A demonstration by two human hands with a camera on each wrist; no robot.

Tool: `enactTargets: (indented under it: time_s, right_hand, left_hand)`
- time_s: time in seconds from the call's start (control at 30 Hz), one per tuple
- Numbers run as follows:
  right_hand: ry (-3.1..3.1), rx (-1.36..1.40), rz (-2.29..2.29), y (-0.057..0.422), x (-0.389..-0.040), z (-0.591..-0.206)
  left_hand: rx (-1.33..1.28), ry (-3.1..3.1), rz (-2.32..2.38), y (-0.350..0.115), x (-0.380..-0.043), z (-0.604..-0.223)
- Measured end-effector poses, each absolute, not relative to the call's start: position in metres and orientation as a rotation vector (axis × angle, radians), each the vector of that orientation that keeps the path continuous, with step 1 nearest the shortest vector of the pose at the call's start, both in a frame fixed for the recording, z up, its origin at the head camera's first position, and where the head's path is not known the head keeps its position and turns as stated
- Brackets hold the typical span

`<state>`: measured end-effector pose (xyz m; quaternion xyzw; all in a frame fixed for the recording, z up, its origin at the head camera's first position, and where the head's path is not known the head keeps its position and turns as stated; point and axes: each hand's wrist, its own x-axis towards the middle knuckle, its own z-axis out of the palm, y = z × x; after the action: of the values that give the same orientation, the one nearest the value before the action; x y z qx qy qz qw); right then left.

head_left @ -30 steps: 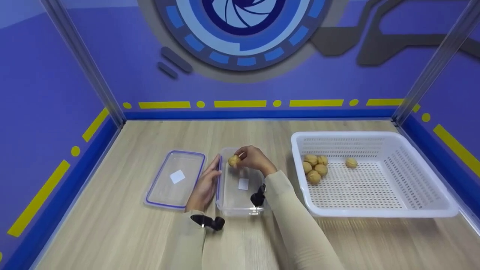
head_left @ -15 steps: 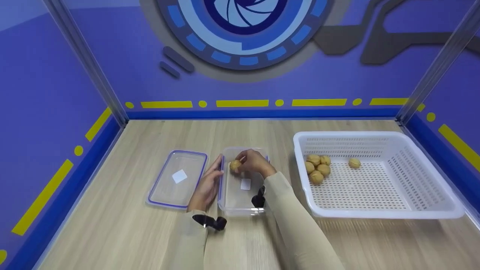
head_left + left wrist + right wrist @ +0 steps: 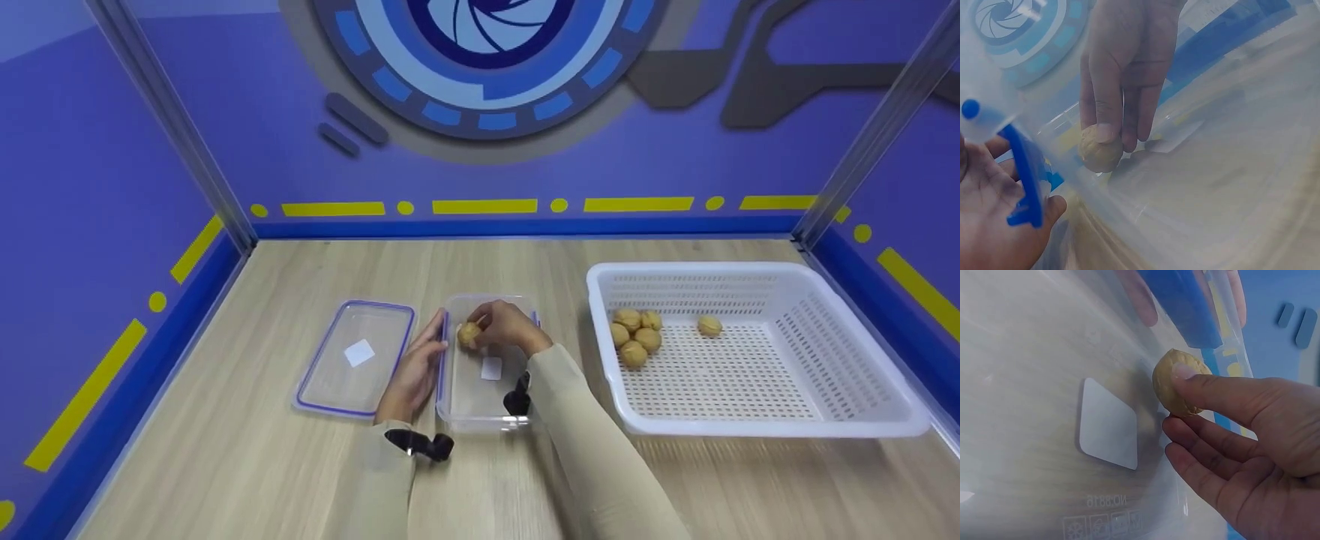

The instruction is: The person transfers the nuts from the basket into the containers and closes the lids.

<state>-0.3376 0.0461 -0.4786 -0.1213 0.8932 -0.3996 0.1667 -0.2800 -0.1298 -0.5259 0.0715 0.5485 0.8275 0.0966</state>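
My right hand (image 3: 506, 328) pinches a walnut (image 3: 469, 334) between thumb and fingers, low inside a clear plastic food container (image 3: 469, 405). The right wrist view shows the thumb on top of the same walnut (image 3: 1179, 385), close over the container floor beside a white label (image 3: 1107, 424). Along the container's left side lies my left hand (image 3: 411, 375), its fingers straight against the outer wall. In the left wrist view, that left hand (image 3: 999, 214) sits behind a blue locking clip (image 3: 1027, 174), palm facing the container.
A clear lid (image 3: 322, 382) with a blue seal lies flat left of the left hand. On the right stands a white perforated basket (image 3: 757, 427), with several walnuts (image 3: 634, 354) clustered at its left and a single walnut (image 3: 709, 325) apart. Purple panels border the table.
My right hand has lowered the walnut slightly toward the container floor and nearer to me. The left hand keeps its place on the container's side.
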Motion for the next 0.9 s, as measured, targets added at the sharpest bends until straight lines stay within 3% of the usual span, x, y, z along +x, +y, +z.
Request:
enactTargets:
  time_s: [0.9]
  right_hand:
    - [2.582, -0.527, -1.189, 0.051, -0.336, -0.463]
  left_hand:
    - [0.217, 1.651, 2.464, -0.13, -0.28, -0.527]
